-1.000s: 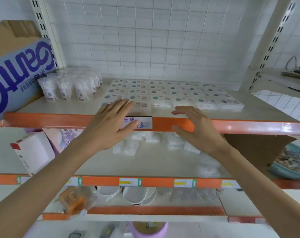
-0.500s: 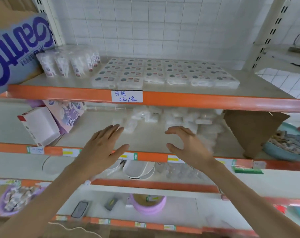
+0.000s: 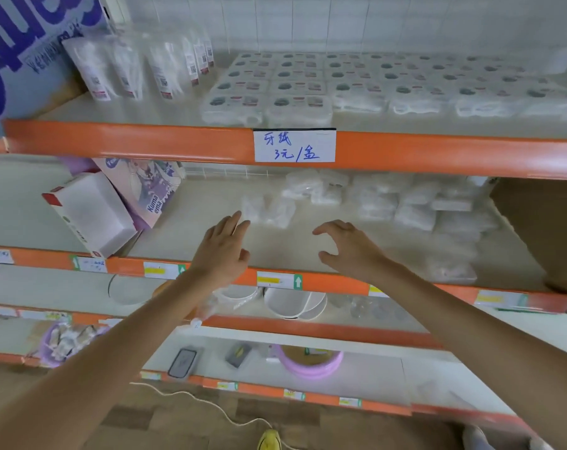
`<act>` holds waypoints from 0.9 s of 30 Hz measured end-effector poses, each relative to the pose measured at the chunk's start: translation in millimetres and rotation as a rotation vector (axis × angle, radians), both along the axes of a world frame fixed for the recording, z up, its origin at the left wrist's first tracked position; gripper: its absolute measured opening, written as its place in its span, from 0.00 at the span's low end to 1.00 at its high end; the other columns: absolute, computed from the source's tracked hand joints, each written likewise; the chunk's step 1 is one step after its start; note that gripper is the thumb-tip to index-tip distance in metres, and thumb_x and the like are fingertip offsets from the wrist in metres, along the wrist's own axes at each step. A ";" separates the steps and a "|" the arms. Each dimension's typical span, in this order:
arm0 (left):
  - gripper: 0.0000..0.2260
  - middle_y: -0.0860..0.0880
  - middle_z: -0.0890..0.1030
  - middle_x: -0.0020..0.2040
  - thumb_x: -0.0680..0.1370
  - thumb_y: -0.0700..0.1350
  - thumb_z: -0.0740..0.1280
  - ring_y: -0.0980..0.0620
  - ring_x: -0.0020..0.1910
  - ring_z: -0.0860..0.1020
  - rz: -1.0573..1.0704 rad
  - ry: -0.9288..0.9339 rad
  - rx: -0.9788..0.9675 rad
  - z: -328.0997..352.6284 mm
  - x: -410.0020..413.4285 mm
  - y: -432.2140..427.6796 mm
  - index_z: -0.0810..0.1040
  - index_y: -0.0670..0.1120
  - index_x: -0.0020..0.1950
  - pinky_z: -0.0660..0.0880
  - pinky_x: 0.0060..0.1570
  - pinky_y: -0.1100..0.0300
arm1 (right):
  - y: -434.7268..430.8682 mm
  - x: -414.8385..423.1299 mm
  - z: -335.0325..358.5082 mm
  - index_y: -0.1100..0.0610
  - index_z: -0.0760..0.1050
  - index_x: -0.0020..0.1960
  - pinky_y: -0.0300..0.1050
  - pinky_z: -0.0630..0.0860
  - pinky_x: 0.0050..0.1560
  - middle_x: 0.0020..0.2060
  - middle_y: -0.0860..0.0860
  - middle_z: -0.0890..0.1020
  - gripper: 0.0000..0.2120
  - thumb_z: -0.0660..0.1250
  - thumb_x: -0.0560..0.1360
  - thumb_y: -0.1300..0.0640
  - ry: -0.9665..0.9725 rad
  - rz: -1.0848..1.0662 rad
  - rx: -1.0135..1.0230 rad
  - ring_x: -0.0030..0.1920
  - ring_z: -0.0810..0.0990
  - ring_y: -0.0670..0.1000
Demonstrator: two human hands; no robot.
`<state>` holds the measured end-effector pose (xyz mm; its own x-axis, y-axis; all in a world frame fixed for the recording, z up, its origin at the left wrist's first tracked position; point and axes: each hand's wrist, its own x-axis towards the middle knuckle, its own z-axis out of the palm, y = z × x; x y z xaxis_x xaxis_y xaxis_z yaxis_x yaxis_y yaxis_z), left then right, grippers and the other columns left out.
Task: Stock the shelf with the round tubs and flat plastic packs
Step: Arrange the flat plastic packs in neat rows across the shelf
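Flat plastic packs (image 3: 356, 82) lie in neat rows on the top shelf, with clear round tubs (image 3: 135, 69) standing at their left. More clear packs (image 3: 402, 203) are heaped loosely on the second shelf, and one small pair (image 3: 269, 209) lies apart in front. My left hand (image 3: 222, 251) reaches over the second shelf's orange edge with fingers straight, its fingertips just short of that pair. My right hand (image 3: 350, 248) hovers beside it, fingers loosely bent, holding nothing.
A white box (image 3: 93, 212) and a purple pack (image 3: 145, 190) lean at the left of the second shelf; a brown carton (image 3: 545, 232) stands at its right. A blue-printed carton (image 3: 22, 53) fills the top left. White bowls (image 3: 291, 303) sit on the shelf below.
Both hands have dropped from the top shelf's front edge down to the second shelf. The view has moved closer to the shelves.
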<state>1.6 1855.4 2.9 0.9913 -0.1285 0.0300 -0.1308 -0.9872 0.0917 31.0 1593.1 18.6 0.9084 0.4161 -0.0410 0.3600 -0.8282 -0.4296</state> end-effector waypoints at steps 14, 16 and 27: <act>0.34 0.47 0.45 0.81 0.77 0.36 0.60 0.45 0.79 0.49 -0.159 0.080 0.099 -48.4 133.5 31.9 0.50 0.47 0.80 0.50 0.76 0.51 | 84.3 113.3 -47.9 0.51 0.49 0.80 0.52 0.46 0.77 0.80 0.51 0.41 0.34 0.61 0.80 0.58 -0.064 0.141 -0.397 0.79 0.43 0.53; 0.36 0.48 0.44 0.81 0.76 0.33 0.60 0.46 0.79 0.47 -0.197 0.108 0.106 -50.3 143.9 33.2 0.47 0.48 0.81 0.49 0.76 0.52 | 87.1 123.3 -48.2 0.50 0.46 0.80 0.53 0.45 0.77 0.80 0.51 0.39 0.37 0.63 0.78 0.58 -0.011 0.166 -0.453 0.79 0.41 0.54; 0.30 0.43 0.65 0.70 0.75 0.47 0.68 0.40 0.66 0.64 -0.274 0.020 0.166 -49.7 140.8 41.0 0.64 0.48 0.76 0.60 0.65 0.52 | 66.6 109.6 -59.3 0.50 0.62 0.76 0.50 0.60 0.68 0.70 0.53 0.66 0.29 0.62 0.79 0.42 -0.225 0.132 -0.427 0.69 0.64 0.56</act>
